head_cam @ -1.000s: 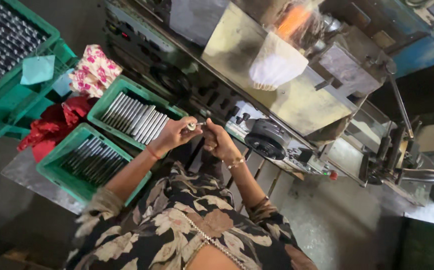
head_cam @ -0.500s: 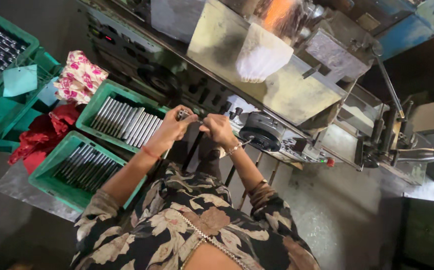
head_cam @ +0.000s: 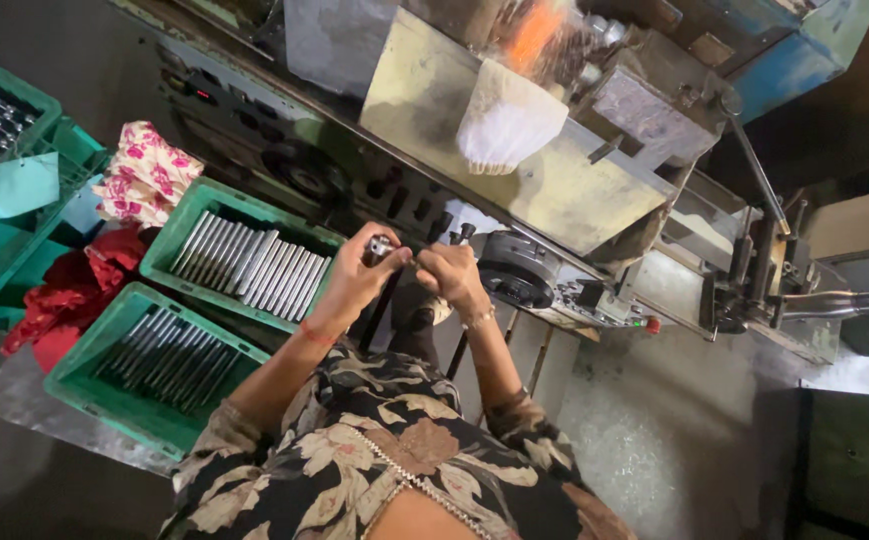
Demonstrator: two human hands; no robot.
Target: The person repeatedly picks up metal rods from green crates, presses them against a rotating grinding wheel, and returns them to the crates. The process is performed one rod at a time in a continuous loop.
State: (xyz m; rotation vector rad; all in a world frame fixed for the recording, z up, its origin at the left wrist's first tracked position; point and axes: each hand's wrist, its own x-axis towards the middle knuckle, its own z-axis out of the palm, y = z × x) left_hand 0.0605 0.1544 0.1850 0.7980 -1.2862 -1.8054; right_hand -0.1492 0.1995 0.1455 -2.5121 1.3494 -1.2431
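Note:
My left hand (head_cam: 357,275) and my right hand (head_cam: 449,273) meet in front of my chest and both grip a short metal rod (head_cam: 378,248), seen end-on as a dark round tip between the fingers. A thin red band circles my left wrist and a bangle sits on my right wrist. Just left of my left hand stands a green crate (head_cam: 186,225) filled with several shiny metal rods (head_cam: 254,262) laid side by side.
A second green crate (head_cam: 79,385) of darker rods lies lower left on a metal sheet. More green crates (head_cam: 14,250), a red cloth (head_cam: 74,295) and a floral cloth (head_cam: 144,185) sit far left. A lathe-like machine (head_cam: 554,180) with a chuck (head_cam: 514,280) and lever handle (head_cam: 834,300) spans ahead.
The view has shifted slightly. My hands stay together on the rod and have moved a little toward the machine's chuck.

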